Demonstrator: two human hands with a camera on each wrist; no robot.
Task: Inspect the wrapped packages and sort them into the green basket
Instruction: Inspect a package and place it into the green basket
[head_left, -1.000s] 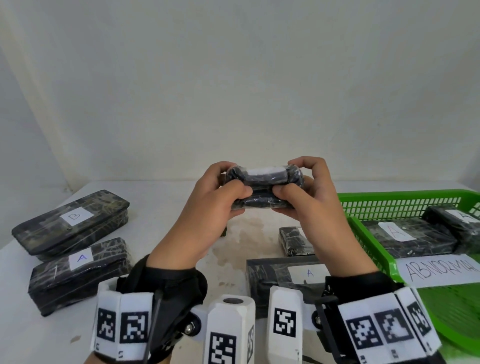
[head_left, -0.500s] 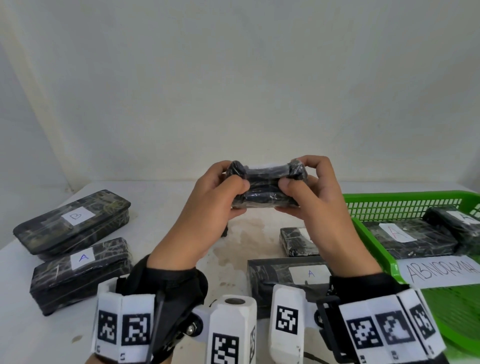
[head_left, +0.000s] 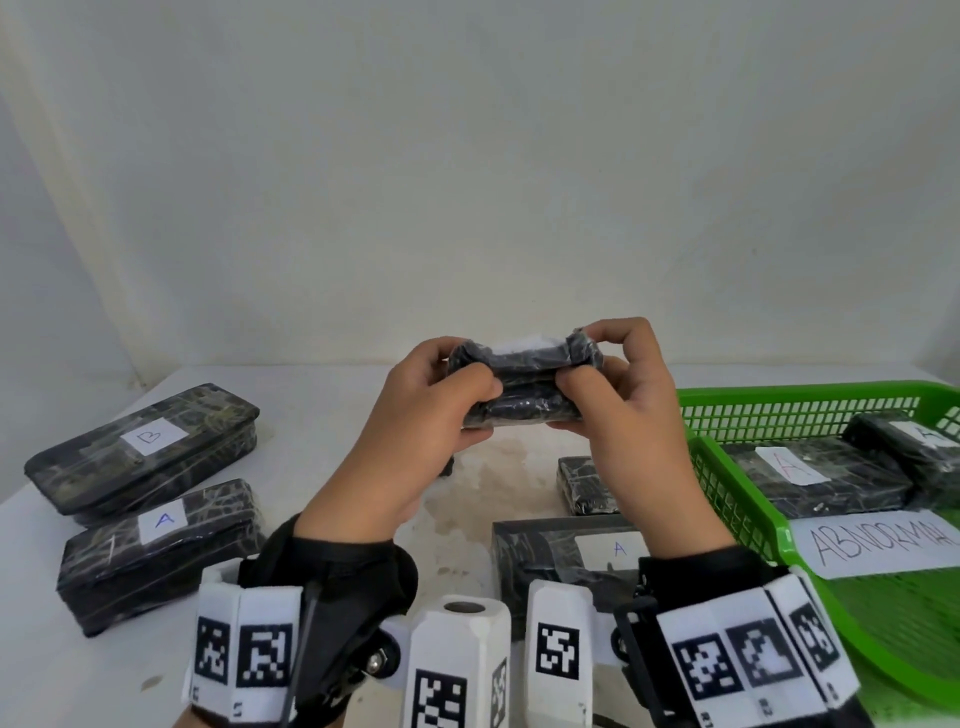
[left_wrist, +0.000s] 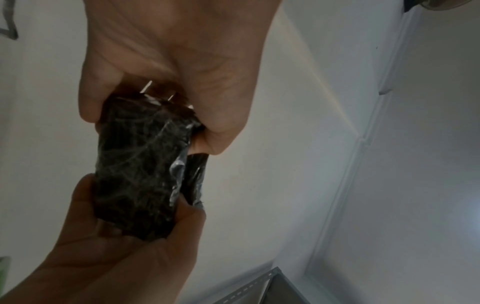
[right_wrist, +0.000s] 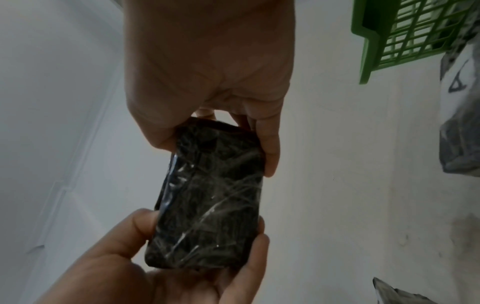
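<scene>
Gripping one end each, the left hand (head_left: 410, 415) and right hand (head_left: 631, 415) hold the package (head_left: 524, 384) crosswise, label side up. The green basket (head_left: 810, 402) lies to the right, nearer the right hand.

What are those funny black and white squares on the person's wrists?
Both hands are bare. The left hand and right hand come out of black sleeves. Each wrist wears white blocks printed with black-and-white square code markers, plus white camera housings.
</scene>
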